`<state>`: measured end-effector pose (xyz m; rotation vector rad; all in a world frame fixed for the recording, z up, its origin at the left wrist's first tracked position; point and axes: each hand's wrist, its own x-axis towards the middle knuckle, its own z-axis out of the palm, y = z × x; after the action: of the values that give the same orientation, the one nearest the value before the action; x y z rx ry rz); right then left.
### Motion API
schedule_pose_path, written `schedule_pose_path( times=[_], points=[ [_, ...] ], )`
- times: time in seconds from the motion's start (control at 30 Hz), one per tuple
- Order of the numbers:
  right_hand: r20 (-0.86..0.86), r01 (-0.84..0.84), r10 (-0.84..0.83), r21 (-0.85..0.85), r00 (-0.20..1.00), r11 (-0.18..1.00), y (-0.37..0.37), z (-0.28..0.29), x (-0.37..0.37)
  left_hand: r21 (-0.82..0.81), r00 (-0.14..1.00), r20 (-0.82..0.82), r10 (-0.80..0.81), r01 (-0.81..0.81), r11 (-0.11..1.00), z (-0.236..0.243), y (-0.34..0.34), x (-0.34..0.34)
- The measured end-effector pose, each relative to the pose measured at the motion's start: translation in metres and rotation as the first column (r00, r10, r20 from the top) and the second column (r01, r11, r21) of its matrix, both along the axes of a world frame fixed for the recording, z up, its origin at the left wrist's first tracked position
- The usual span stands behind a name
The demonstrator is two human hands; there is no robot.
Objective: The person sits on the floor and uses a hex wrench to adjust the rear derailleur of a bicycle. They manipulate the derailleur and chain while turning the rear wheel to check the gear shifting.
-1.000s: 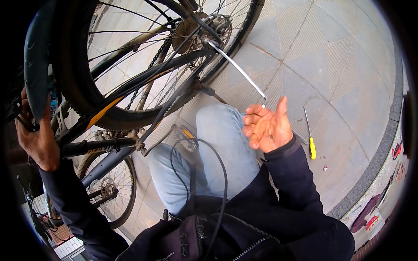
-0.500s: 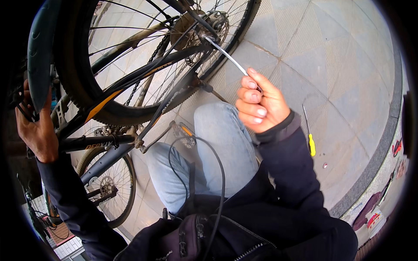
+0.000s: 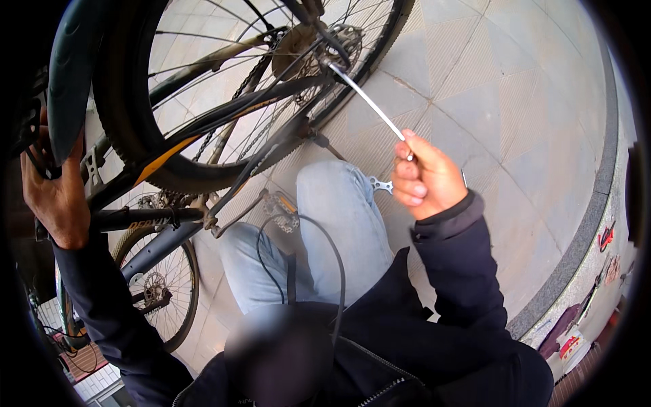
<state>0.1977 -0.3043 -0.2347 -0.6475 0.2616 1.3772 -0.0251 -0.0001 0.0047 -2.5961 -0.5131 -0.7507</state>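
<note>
My right hand (image 3: 434,180) is closed on a long, slim silver hex key (image 3: 369,100), pinching its near end between thumb and fingers. Its far tip meets the hub area at the centre of the bicycle's rear wheel (image 3: 400,20), beside the brake disc (image 3: 349,42). On the left, my left hand (image 3: 57,200) wraps around the narrow end of the dark green bicycle saddle (image 3: 71,81). That hand's fingertips are partly hidden behind the saddle. The black and orange bicycle frame (image 3: 169,152) runs between my two hands.
My bent knees (image 3: 339,210) are close beside the wheel on the paved floor (image 3: 536,136). A silver flat wrench end (image 3: 382,185) shows by my knee. A second bicycle wheel (image 3: 163,285) is at lower left. A stone kerb (image 3: 563,285) curves along the right.
My right hand has moved slightly right and down, still on the hex key. The yellow-handled screwdriver on the floor is now mostly hidden behind my arm. The flat wrench end has come into view.
</note>
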Motion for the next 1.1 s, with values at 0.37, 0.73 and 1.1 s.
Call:
schedule_pose_path(
  times=[0.37, 0.73, 1.1],
  points=[
    [-0.033, 0.116, -0.117, -0.027, 0.993, 0.993, 0.007, 0.003, -0.015, 0.056, 0.999, -0.018, 0.045, -0.044, 0.997, -0.005, -0.003, 0.001],
    [-0.022, 0.048, -0.047, 0.022, 0.999, 0.999, -0.002, 0.002, 0.003, 0.073, 0.999, -0.028, 0.045, -0.043, 0.996, -0.005, 0.002, 0.001],
    [0.366, 0.358, -0.269, -0.204, 0.891, 0.911, -0.029, 0.035, 0.025, 0.071, 0.997, -0.036, 0.074, -0.072, 0.995, 0.000, 0.004, -0.007]
  ],
)
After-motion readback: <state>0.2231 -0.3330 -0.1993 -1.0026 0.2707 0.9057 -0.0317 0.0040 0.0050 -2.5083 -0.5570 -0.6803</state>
